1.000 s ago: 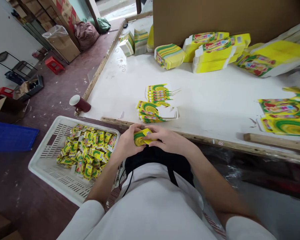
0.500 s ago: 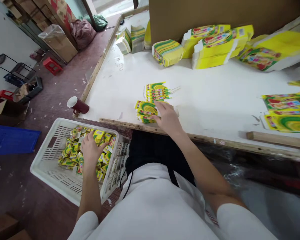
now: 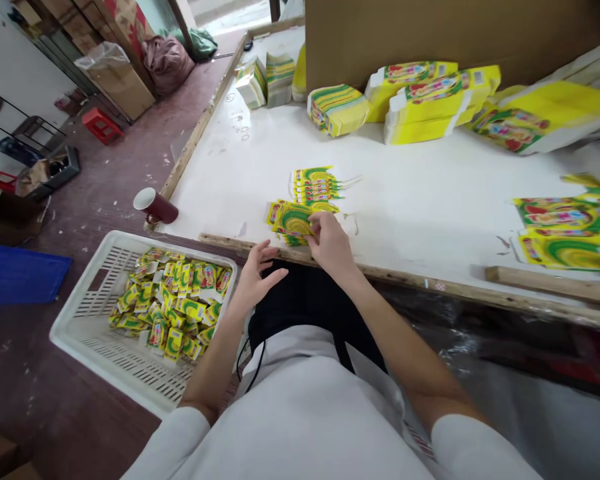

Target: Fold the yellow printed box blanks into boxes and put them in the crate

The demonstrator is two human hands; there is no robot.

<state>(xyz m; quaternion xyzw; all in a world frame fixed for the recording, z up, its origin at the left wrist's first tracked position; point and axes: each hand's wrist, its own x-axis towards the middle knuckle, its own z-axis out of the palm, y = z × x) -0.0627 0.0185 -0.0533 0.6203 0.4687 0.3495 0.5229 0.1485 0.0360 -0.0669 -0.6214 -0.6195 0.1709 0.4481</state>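
Note:
My right hand [image 3: 330,245] pinches the right end of a flat yellow-green carton [image 3: 291,218], which lies over a small pile of similar cartons at the table's front edge. Just left of it, my left hand [image 3: 260,275] hangs at the edge with fingers apart and nothing in them. Behind the pile sits a fanned stack of yellow cartons [image 3: 314,185] on the white table [image 3: 410,193]. Below and left, a white plastic basket [image 3: 87,333] holds several small folded yellow-green boxes [image 3: 175,300].
A dark red mug [image 3: 163,208] stands at the table's left corner. Larger yellow cartons [image 3: 423,127] line the back by a brown cardboard panel [image 3: 430,33]. More flat cartons [image 3: 565,247] and a wooden bar [image 3: 545,281] lie at the right.
My left hand has moved from over the basket to the right, up to the table edge. My right hand has closed on a carton, whose near side now shows more clearly.

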